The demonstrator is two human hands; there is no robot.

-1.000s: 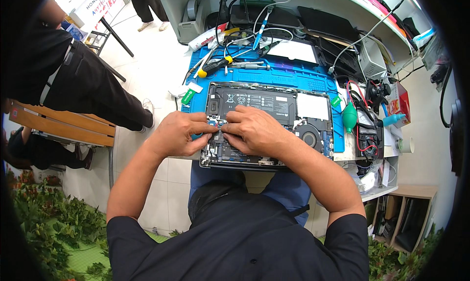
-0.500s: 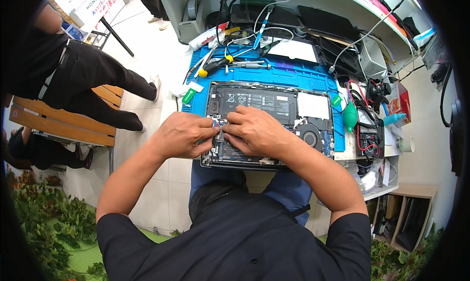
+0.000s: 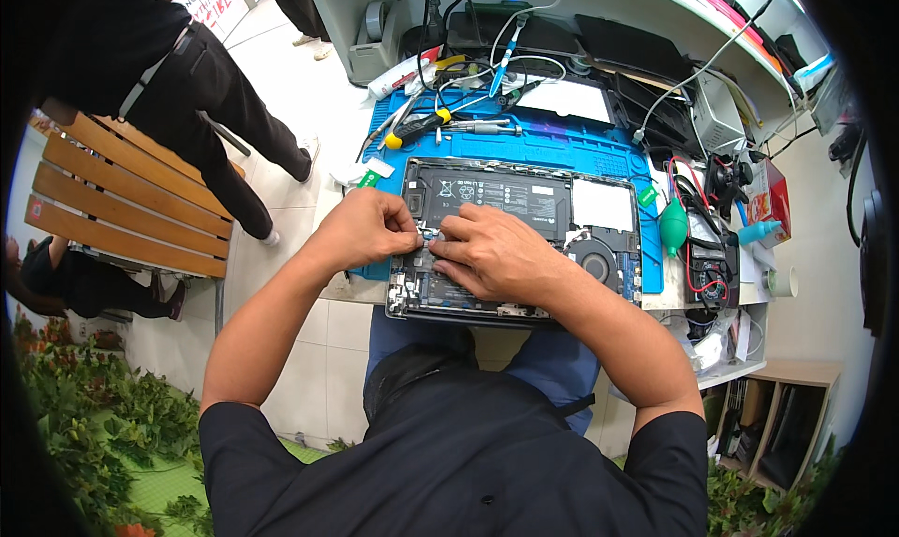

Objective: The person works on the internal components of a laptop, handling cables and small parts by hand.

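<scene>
Cables (image 3: 524, 64) and screwdrivers (image 3: 440, 125) crowd the blue mat (image 3: 562, 148) behind the opened laptop (image 3: 524, 219); mat's centre strip passable.

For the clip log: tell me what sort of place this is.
Probably an electronics repair bench: an opened laptop lies on a blue work mat, with a screwdriver and tangled cables behind it.
</scene>
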